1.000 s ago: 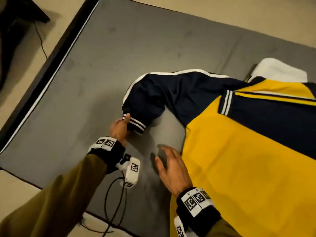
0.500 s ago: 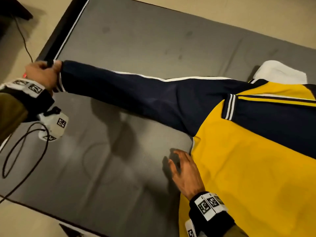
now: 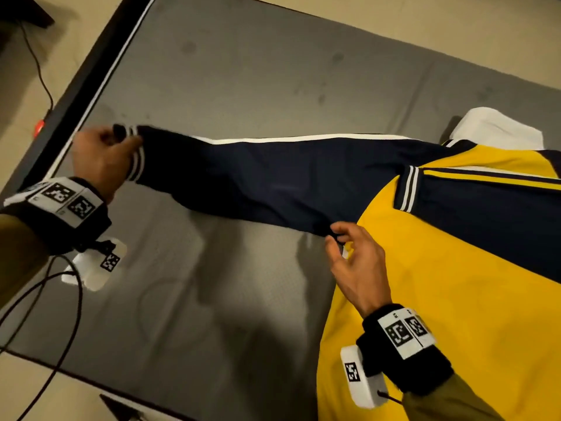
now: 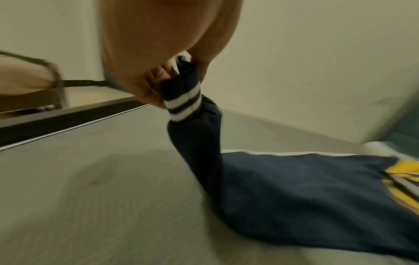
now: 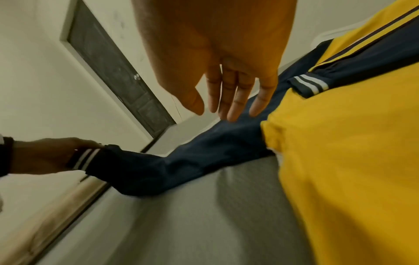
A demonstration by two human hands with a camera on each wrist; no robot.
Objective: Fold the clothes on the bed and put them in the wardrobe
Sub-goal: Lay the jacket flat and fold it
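Across the grey mattress of the bed (image 3: 273, 71) lies a yellow and navy long-sleeved jacket (image 3: 455, 284) of smooth knit, its yellow body flat at the right and one navy sleeve (image 3: 258, 177) drawn out straight toward the bed's dark edge. It looks light, limp and a little slick, so it will sag wherever it is unsupported; the ribbed, white-striped cuff (image 4: 181, 102) and the seam under the arm seem the firmest places to take hold. The left hand (image 3: 103, 156) has its fingers curled round that cuff, lifting it slightly off the mattress. The right hand (image 3: 358, 262) hovers at the armpit seam, fingers nearly straight and close together, tips touching or just above the cloth, gripping nothing. Behind the collar sits a folded white cloth (image 3: 498, 129). Beige floor (image 3: 394, 22) surrounds the bed.
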